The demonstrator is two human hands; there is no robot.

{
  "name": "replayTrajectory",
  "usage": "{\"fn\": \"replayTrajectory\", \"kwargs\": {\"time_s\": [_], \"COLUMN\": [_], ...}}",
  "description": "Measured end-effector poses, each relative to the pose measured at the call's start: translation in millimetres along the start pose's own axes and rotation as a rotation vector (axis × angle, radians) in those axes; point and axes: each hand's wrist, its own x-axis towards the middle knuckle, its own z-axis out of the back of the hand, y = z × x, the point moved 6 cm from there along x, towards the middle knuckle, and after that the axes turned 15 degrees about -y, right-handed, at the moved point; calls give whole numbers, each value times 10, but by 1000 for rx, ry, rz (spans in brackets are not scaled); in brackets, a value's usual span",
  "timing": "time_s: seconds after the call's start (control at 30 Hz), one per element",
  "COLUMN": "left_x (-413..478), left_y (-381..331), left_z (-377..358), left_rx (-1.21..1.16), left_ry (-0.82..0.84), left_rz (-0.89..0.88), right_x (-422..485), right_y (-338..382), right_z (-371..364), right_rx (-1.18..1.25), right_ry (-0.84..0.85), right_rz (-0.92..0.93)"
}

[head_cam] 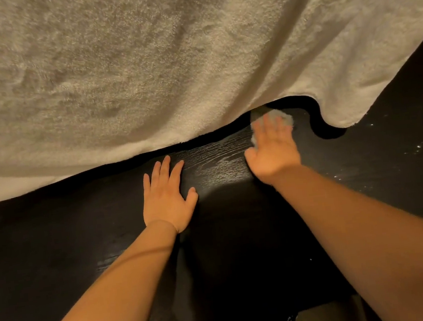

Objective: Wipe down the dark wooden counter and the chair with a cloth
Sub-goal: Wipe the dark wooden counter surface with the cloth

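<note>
The dark wooden counter fills the lower half of the head view, its grain catching light between my hands. My left hand lies flat on it, palm down, fingers spread, holding nothing. My right hand presses a small pale grey cloth onto the counter; the cloth shows only past the fingertips and at the hand's left edge. The hand is a little blurred. No chair can be made out.
A large cream terry towel hangs over the upper half of the view, its hem just beyond my fingertips. Small bright specks dot the dark surface at the right. A dark gap opens below between my forearms.
</note>
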Motion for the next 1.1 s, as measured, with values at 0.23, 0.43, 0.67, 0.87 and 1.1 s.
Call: {"fn": "replayTrajectory", "kwargs": {"time_s": [0.23,0.43,0.67,0.87,1.1], "left_x": [-5,4,4,-3,3], "left_y": [11,8,12,7,11], "left_z": [-10,-2,-3,-6,-21], "left_rx": [0,-18,-4,-23,-25], "left_ry": [-9,-12,-8,-30,-37], "left_rz": [-9,-5,-8,-6,-6], "right_x": [-404,-38,-574,-103,-307], "right_y": [289,-288,717,-616,-155], "right_z": [-52,4,30,175,11], "right_rx": [210,40,214,131,153], "right_ry": [55,37,94,-74,24], "right_rz": [423,-56,403,50,148]}}
